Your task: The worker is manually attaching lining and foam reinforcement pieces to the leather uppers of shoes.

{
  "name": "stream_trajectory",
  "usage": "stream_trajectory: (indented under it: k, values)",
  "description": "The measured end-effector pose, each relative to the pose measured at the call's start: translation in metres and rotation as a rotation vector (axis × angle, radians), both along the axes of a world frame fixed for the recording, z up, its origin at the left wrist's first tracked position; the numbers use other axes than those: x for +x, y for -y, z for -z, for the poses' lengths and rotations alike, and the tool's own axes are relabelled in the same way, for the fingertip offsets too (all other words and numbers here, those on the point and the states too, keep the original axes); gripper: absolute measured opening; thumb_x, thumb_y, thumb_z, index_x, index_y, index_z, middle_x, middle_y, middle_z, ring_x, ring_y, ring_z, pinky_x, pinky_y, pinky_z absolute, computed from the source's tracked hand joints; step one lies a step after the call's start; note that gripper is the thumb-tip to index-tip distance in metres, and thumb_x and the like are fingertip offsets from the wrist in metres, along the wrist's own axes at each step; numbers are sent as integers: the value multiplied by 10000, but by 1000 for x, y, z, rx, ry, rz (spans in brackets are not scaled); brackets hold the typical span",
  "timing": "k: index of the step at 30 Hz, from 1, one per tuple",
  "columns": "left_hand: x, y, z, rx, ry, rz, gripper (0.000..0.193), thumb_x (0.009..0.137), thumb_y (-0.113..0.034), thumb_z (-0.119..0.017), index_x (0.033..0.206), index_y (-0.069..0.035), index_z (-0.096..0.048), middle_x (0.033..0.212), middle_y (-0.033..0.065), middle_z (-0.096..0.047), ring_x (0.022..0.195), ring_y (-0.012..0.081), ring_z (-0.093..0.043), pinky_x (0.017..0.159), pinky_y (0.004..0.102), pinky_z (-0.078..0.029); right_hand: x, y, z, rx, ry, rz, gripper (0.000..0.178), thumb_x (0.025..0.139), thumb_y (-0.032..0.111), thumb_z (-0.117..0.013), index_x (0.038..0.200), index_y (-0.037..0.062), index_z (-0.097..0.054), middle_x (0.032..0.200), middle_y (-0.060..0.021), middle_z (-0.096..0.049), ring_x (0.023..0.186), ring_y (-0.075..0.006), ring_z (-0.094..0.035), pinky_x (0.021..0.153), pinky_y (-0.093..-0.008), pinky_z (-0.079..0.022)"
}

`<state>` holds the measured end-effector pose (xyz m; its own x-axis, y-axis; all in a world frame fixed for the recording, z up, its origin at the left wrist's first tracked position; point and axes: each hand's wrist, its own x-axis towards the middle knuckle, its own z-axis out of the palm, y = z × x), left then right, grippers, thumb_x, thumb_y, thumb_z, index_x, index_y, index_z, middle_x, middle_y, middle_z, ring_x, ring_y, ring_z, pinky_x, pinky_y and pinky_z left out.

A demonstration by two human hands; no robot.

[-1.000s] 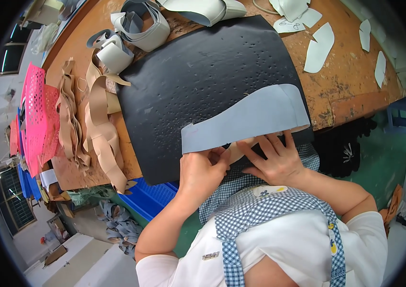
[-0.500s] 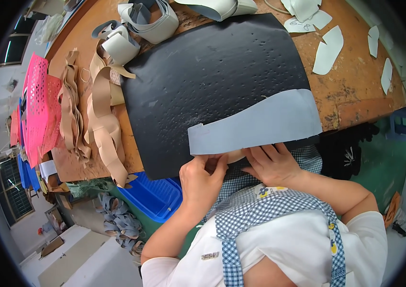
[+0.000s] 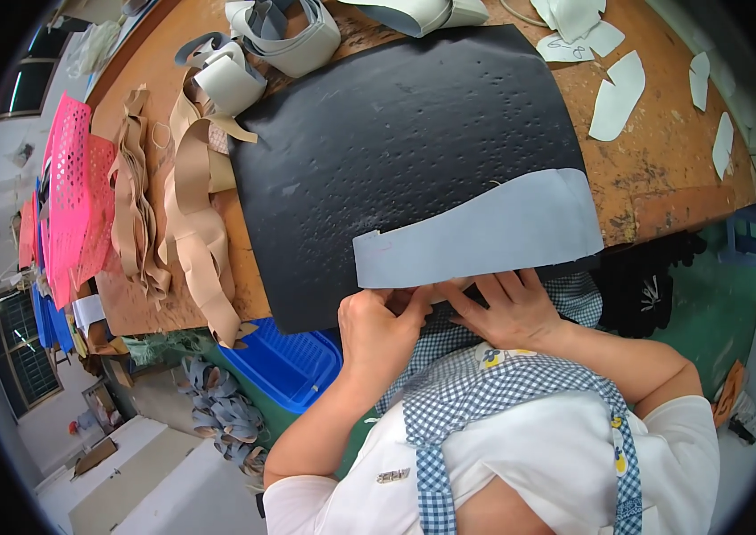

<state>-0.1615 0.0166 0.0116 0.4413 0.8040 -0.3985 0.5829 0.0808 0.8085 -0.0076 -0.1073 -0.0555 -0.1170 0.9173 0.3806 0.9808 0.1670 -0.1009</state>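
A grey-blue cut piece of leather-like sheet, wide at its right end and narrow at its left, lies along the near side of a black pitted mat. My left hand is closed at the piece's near edge, toward the narrow end, with thumb and fingers pinching there. Beside it, my right hand has its fingers bent over and under the same edge, its thumb reaching toward the left hand. A sliver of something pale shows between the two hands. The fingertips are partly hidden beneath the piece.
Tan strips lie on the wooden table left of the mat. Rolled grey-white strips sit at the far side, and white cut pieces at the right. A pink basket stands far left; a blue basket is below the table edge.
My right hand's thumb and forefinger have moved a little left, closer to my left hand. My left hand keeps its pinch, and the grey-blue piece lies nearly as before.
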Motion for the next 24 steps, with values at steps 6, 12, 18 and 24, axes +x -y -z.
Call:
stream_trajectory:
  k: [6, 12, 18, 24]
  values:
    - [-9, 2, -8, 361, -41, 165, 172, 830, -24, -706, 997, 20, -713, 905, 134, -740, 786, 249, -724, 730, 342, -557, -4, 1, -7, -32, 78, 35, 647, 796, 475, -702, 1333, 123, -627, 1300, -163, -539, 1255, -335, -504, 1019, -651, -411]
    - [-34, -7, -4, 1101, -260, 595, 383, 759, -30, -651, 1137, -22, -715, 1214, 100, -654, 1167, 273, -591, 1079, 486, -400, -1, -6, -13, -47, 100, -112, 736, 751, 413, -703, 1341, -12, -582, 1378, -187, -503, 1328, -323, -471, 1083, -661, -378]
    - [-41, -11, -2, 1059, -297, 595, 466, 733, -6, -682, 1192, -79, -719, 1209, 86, -653, 1158, 252, -606, 1104, 521, -367, -4, -9, -16, -28, 80, -94, 703, 769, 405, -708, 1341, 14, -590, 1360, -177, -508, 1315, -320, -482, 1075, -643, -404]
    - [-42, -17, -2, 1090, -239, 612, 465, 718, 15, -688, 1176, -61, -714, 1216, 91, -646, 1156, 253, -606, 1110, 533, -364, 1, -15, -29, 13, 106, -128, 581, 778, 332, -721, 1270, 35, -640, 1280, -180, -584, 1214, -319, -572, 1002, -619, -472]
